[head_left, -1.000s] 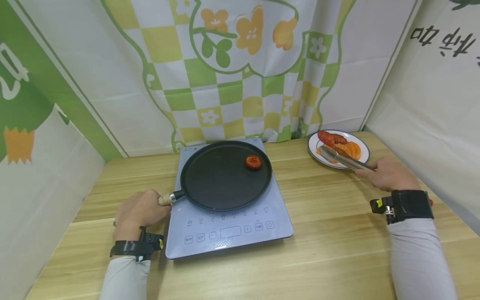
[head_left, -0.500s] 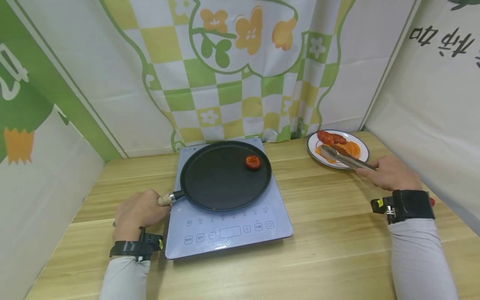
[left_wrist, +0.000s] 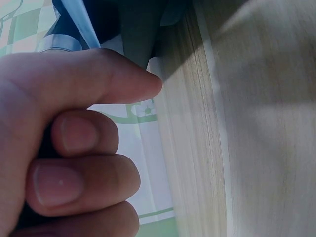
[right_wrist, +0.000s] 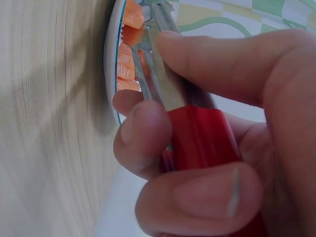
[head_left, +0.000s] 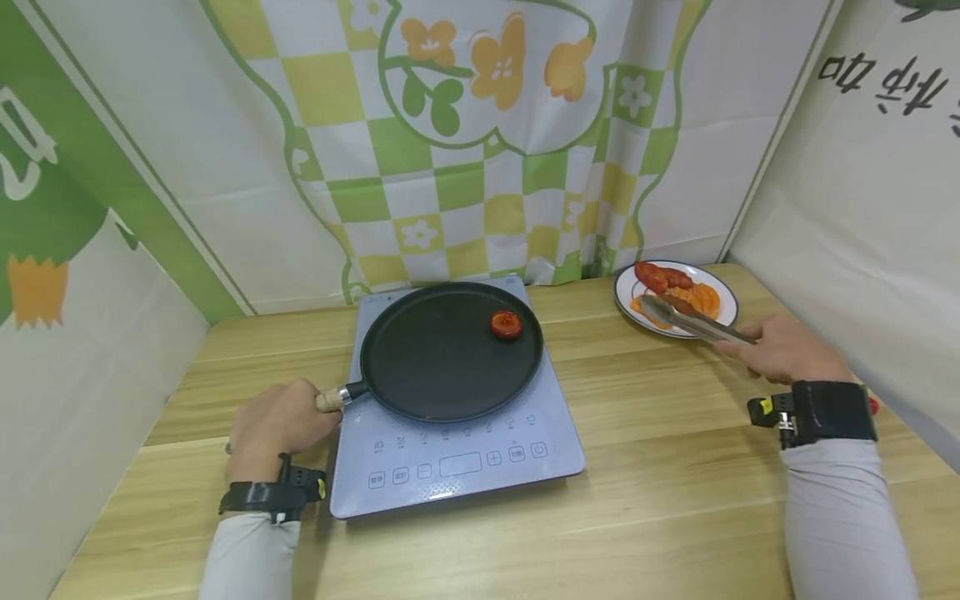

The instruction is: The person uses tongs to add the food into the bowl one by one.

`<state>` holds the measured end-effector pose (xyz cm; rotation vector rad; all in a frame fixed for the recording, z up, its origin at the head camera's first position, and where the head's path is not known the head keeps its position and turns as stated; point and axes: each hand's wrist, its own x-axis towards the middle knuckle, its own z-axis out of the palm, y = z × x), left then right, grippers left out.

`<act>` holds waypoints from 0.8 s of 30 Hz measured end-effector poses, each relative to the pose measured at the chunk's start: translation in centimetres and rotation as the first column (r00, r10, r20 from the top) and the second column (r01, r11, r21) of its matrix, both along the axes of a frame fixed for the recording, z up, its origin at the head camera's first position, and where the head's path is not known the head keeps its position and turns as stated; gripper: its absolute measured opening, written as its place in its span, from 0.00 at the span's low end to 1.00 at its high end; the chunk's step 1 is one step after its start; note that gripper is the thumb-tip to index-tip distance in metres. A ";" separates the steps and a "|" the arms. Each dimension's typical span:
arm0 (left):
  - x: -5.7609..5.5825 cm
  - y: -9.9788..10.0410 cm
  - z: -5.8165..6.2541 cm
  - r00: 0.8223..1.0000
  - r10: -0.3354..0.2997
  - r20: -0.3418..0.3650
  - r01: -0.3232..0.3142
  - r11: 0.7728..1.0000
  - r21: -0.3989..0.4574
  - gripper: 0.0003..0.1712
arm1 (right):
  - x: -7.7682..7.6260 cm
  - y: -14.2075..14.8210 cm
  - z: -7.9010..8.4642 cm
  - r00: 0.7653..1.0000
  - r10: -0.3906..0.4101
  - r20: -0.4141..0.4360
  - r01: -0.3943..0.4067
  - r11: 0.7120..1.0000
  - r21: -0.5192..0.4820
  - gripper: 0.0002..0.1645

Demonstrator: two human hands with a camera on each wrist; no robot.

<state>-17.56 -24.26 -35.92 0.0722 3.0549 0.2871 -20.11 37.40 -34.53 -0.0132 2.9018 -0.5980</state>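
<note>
My left hand (head_left: 281, 421) grips the wooden handle (head_left: 328, 401) of a flat black pan (head_left: 442, 358). In the left wrist view, the fingers (left_wrist: 86, 185) are curled and the thumb side is uppermost. A round red piece, like a halved tomato (head_left: 506, 325), sits on the pan's right side. With my right hand (head_left: 795, 350) I hold metal tongs (head_left: 693, 322), whose red grip (right_wrist: 202, 138) shows in the right wrist view. The tong tips are down at the orange slices (head_left: 705, 298) on a white plate (head_left: 625, 293), beside a reddish piece (right_wrist: 132, 34). Red sausage-like pieces (head_left: 652, 276) lie at the plate's back.
The pan stands on a pale induction cooker (head_left: 461, 487) with touch keys along its front. A wooden table (head_left: 637, 500) carries everything. Behind it hangs a green and yellow checked curtain (head_left: 465, 183), and white printed walls (head_left: 847, 208) flank both sides.
My right hand and wrist have shifted slightly to the right, with the tong tips staying at the plate. My left hand, the pan and the round red piece have kept their places.
</note>
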 end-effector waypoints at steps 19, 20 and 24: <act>-0.1 0.0 0.0 1.000 -0.004 -0.003 0.004 1.000 -0.007 0.21 | 0.1 -0.4 0.3 1.000 0.014 0.015 -0.014 1.000 -0.015 0.40; -0.1 0.0 0.0 1.000 -0.005 -0.004 0.005 1.000 -0.008 0.22 | 0.1 -0.4 0.3 1.000 0.010 0.015 -0.010 1.000 -0.021 0.41; -0.1 -0.1 -0.1 1.000 -0.008 -0.010 0.008 1.000 -0.011 0.21 | 0.1 -0.2 0.2 1.000 0.005 -0.006 -0.005 1.000 -0.028 0.44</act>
